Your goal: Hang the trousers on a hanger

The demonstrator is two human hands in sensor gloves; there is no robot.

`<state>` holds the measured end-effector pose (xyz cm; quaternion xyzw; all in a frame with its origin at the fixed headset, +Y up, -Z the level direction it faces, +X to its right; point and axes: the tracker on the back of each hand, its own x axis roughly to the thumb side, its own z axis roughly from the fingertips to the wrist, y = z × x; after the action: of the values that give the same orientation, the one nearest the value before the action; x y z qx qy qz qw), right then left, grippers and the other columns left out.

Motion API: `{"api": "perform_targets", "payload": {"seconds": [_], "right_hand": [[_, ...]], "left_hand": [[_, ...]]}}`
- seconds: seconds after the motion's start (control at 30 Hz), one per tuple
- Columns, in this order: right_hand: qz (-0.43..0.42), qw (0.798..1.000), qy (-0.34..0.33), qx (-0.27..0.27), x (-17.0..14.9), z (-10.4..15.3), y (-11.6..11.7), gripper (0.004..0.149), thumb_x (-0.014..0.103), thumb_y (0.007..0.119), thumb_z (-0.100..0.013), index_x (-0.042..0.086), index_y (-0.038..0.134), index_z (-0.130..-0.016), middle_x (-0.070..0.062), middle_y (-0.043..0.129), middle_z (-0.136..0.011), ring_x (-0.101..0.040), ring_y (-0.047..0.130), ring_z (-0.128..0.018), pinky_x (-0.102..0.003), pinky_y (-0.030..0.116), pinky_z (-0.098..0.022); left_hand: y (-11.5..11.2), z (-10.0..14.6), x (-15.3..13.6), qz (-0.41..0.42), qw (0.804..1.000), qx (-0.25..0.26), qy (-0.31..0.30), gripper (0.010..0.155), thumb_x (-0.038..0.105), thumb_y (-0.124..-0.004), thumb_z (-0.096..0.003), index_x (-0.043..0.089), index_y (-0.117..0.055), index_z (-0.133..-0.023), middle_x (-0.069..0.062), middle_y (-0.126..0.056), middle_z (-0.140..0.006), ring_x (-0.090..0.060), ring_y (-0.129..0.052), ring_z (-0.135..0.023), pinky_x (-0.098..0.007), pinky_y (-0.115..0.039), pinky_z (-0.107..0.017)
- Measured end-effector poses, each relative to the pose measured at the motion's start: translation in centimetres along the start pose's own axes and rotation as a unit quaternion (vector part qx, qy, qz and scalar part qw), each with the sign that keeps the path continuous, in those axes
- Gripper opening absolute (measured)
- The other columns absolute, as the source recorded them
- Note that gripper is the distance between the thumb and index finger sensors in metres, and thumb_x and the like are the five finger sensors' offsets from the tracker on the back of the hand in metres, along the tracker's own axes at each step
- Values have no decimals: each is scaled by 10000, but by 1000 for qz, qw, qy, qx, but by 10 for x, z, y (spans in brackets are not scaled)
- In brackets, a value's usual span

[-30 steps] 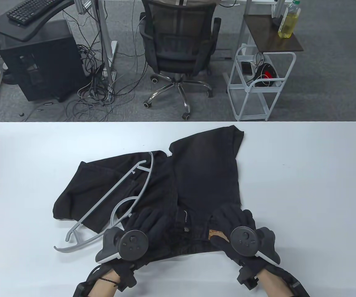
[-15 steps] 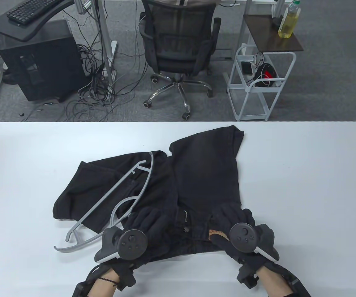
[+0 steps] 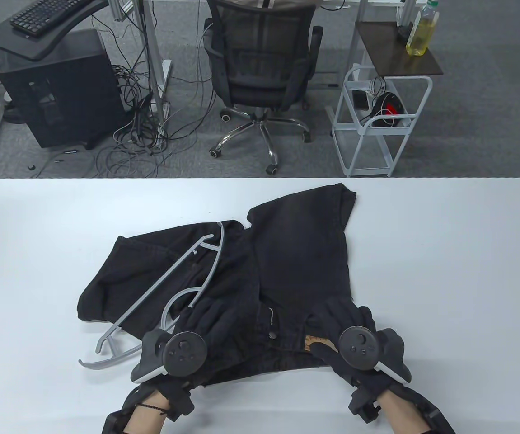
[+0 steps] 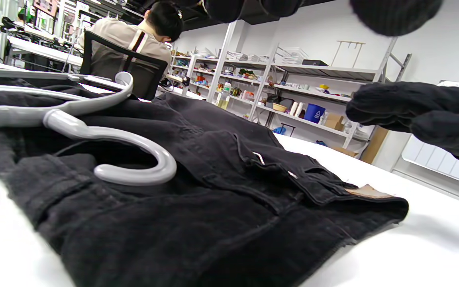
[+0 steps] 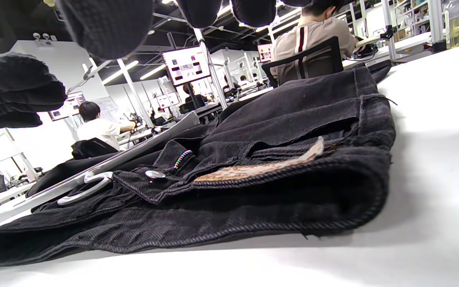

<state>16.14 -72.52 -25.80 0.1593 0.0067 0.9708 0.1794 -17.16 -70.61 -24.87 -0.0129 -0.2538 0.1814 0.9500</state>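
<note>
Black trousers (image 3: 300, 253) lie folded on the white table (image 3: 445, 271), waistband toward the near edge. A grey plastic hanger (image 3: 169, 275) lies slantwise on their left part, its hook (image 4: 134, 171) near the waistband. My left hand (image 3: 212, 318) is spread over the waistband's left side, beside the hook. My right hand (image 3: 341, 316) is spread over the right side, by the brown leather patch (image 3: 316, 342). In the wrist views the fingers (image 4: 393, 16) (image 5: 106, 24) hang above the cloth (image 5: 293, 119) and grip nothing.
The table's near edge is just behind my wrists. Beyond the far edge stand an office chair (image 3: 260, 68), a white trolley (image 3: 377, 122) and a black computer case (image 3: 56, 90) on the floor.
My left hand has shifted a little to the left, toward the hanger hook. The right hand, the trousers and the hanger have hardly moved.
</note>
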Motion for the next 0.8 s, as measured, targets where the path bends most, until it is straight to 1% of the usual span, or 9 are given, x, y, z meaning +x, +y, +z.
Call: {"api": "perform_targets", "payload": {"seconds": [0.23,0.4,0.43,0.6,0.8], "right_hand": [[3,1000,-4,-1,0,1,0,768,562,723,-416,306,427,-1077,-50,385,-1193,-326,327,-1100,-569,253,-762],[3,1000,-5,4,0,2,0,767,561,724,-415,306,430,-1076,-52,388,-1192,-325,328,-1099,-569,253,-761],[3,1000,-6,5,0,2,1,767,561,724,-416,305,431,-1077,-52,387,-1192,-326,329,-1099,-569,253,-762],[7,1000,-9,14,2,2,3,767,563,722,-416,305,430,-1077,-54,387,-1192,-326,328,-1099,-569,254,-761],[8,1000,-10,19,2,2,4,768,564,721,-416,305,429,-1077,-55,388,-1191,-327,330,-1098,-569,253,-761]], "left_hand": [[9,5,-17,5,999,32,32,788,636,-647,-483,276,-381,-1132,-55,-397,-1210,-378,-361,-1126,-645,-372,-755],[14,9,-35,8,996,50,67,784,627,-650,-487,265,-386,-1130,-61,-409,-1203,-389,-376,-1115,-648,-383,-745],[14,9,-39,7,996,53,76,782,625,-650,-487,263,-387,-1129,-90,-413,-1200,-391,-382,-1113,-649,-388,-742],[15,13,-55,10,991,63,117,778,614,-653,-494,244,-392,-1127,-89,-430,-1192,-404,-408,-1099,-647,-404,-733],[12,15,-72,8,983,61,174,779,606,-652,-502,223,-388,-1127,-112,-442,-1182,-427,-435,-1079,-654,-434,-715]]}}
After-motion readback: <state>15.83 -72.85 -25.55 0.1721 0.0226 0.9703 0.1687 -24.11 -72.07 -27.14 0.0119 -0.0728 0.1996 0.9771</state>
